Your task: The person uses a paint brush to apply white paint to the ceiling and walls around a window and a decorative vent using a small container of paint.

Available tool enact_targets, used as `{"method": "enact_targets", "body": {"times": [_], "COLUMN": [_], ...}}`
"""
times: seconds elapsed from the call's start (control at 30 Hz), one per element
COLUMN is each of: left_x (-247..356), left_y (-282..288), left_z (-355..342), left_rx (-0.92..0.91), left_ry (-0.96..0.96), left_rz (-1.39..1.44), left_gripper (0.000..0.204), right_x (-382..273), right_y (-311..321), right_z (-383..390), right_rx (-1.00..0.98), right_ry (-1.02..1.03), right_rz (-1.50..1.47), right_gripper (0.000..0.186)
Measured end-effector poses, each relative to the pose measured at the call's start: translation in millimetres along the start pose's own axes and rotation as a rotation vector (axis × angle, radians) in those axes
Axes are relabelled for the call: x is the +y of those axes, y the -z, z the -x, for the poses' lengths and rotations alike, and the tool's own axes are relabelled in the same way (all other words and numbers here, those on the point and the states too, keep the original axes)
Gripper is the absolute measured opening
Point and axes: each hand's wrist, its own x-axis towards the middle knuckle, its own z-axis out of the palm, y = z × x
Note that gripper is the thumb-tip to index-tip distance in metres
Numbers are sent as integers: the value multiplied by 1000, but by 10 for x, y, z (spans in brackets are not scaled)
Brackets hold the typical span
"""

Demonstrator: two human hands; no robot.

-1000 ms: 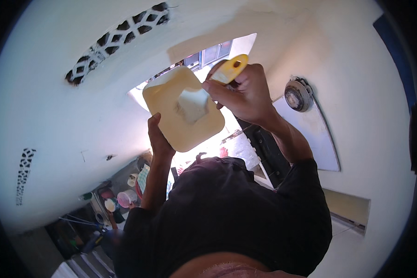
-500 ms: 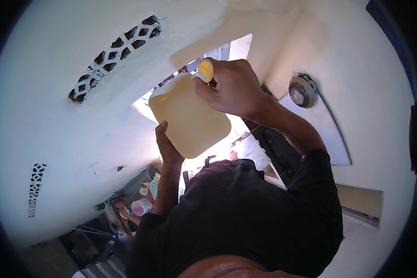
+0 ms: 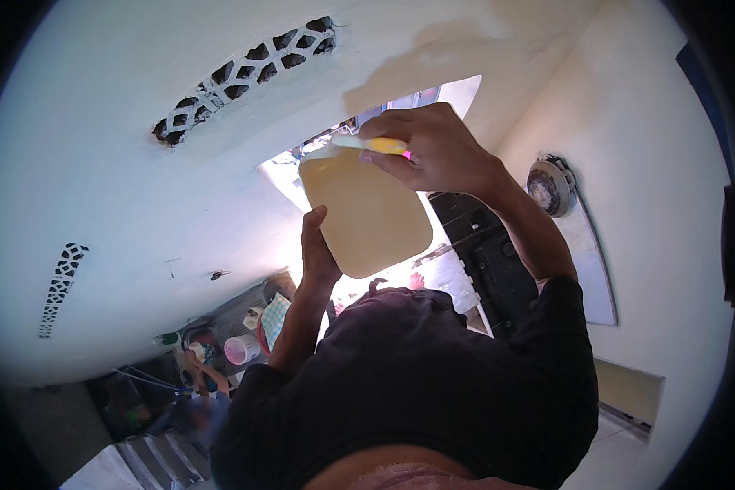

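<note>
My left hand (image 3: 318,247) grips the lower left edge of a pale yellow, rounded-square plastic container (image 3: 376,216), its thumb on the rim. The container is held up in front of my chest, tilted. My right hand (image 3: 437,151) is closed round a slim tool with a yellow handle (image 3: 388,146) and a whitish front part, which looks like a brush. The tool's whitish end lies over the container's upper edge, pointing left; whether it touches cannot be made out. A bit of pink shows by my fingers.
A pale wall with patterned vent openings (image 3: 245,72) rises at the left. A round, darkened metal pan (image 3: 550,186) hangs at the right, near a black stove-like surface (image 3: 498,265). At the lower left are a white bucket (image 3: 241,349) and another person's arm (image 3: 212,371).
The tool has swung from end-on to lying sideways, its whitish end pointing left. The container and both hands sit slightly further right in view, as the whole view has shifted.
</note>
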Motion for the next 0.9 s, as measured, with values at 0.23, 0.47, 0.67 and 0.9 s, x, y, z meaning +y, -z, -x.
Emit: {"method": "enact_targets", "body": {"times": [0.23,0.47,0.67,0.9], "left_x": [16,49,37,7], "left_y": [94,-9,-14,45], "left_z": [-6,-62,-60,-43], "left_rx": [1,53,55,-6], "left_ry": [-30,9,-1,-64], "left_rz": [-62,51,132,47], "left_gripper": [52,60,58,55], "right_x": [-387,-579,-397,-201], "right_y": [23,-154,108,40], "right_z": [182,389,272,184], "right_rx": [112,-2,168,49], "right_ry": [-271,-443,-515,-443], "right_rz": [-264,-637,-554,16], "right_gripper": [13,12,17,20]}}
